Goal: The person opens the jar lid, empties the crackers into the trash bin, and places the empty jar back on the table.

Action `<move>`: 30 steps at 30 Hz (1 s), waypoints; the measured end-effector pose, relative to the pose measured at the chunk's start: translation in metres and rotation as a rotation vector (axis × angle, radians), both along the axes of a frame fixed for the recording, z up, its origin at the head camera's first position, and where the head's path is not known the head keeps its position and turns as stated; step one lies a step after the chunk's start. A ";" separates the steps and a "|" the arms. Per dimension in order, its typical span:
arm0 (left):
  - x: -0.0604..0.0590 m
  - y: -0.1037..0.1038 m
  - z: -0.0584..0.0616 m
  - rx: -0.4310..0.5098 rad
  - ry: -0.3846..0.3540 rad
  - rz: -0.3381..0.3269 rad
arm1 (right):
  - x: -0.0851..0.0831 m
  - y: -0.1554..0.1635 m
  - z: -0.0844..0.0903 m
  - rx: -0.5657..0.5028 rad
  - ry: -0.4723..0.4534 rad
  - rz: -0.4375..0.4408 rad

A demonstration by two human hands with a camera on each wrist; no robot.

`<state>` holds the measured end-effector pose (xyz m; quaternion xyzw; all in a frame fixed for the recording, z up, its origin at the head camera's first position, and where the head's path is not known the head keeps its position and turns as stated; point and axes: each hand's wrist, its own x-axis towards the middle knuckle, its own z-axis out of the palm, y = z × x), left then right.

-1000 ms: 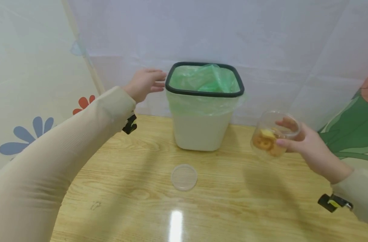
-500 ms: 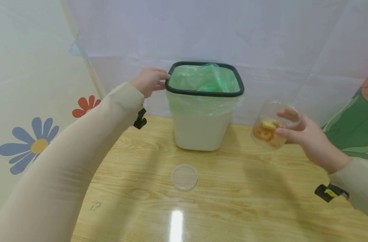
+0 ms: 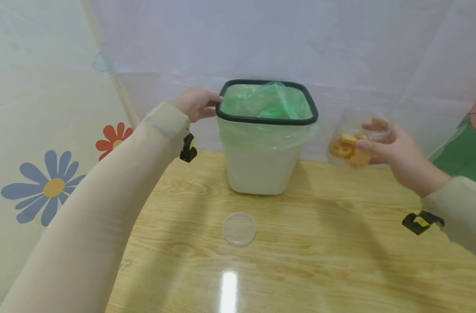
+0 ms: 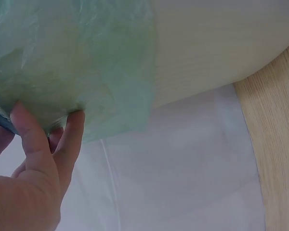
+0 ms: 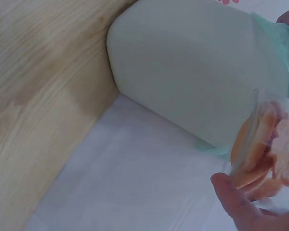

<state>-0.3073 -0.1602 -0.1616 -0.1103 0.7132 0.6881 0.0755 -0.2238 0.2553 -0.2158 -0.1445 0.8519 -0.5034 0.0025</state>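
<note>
Left hand (image 3: 196, 104) is gripping the bin (image 3: 261, 169) at its rim on the table (image 3: 340, 261), while the right hand (image 3: 398, 158) is holding a clear cup (image 3: 353, 139) of snacks just beside the bin.

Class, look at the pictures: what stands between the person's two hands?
In the head view, the bin with the green bag stands between the left hand and the right hand.

Clear container (image 3: 353, 138) w/ orange snacks is held tilted in air, right of bin (image 3: 263, 143) at tabletop's far edge.
</note>
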 end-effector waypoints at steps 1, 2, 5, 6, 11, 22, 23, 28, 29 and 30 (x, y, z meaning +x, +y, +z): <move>0.000 0.000 0.000 -0.001 0.000 0.000 | -0.002 -0.001 0.002 -0.003 0.003 -0.002; -0.001 0.001 0.000 -0.002 0.001 0.000 | -0.003 -0.001 0.004 -0.001 0.007 -0.007; -0.002 0.004 0.001 0.005 -0.001 -0.002 | -0.008 -0.002 0.010 0.011 0.019 -0.030; -0.002 0.005 0.001 0.013 0.000 -0.001 | -0.010 -0.002 0.012 0.010 0.020 -0.039; -0.004 0.007 0.001 0.016 -0.006 0.001 | -0.023 -0.008 0.025 -0.012 0.024 -0.076; -0.007 0.010 0.005 0.039 -0.066 0.045 | -0.044 -0.028 0.059 0.036 0.056 -0.125; -0.008 0.011 0.005 0.042 -0.074 0.052 | -0.045 -0.029 0.061 0.038 0.055 -0.128; -0.009 0.014 0.008 0.019 -0.102 0.082 | -0.049 -0.034 0.069 0.039 0.044 -0.146; -0.008 0.015 0.009 0.012 -0.104 0.085 | -0.049 -0.035 0.071 0.044 0.042 -0.149; -0.008 0.015 0.009 0.004 -0.107 0.090 | -0.049 -0.036 0.072 0.049 0.041 -0.154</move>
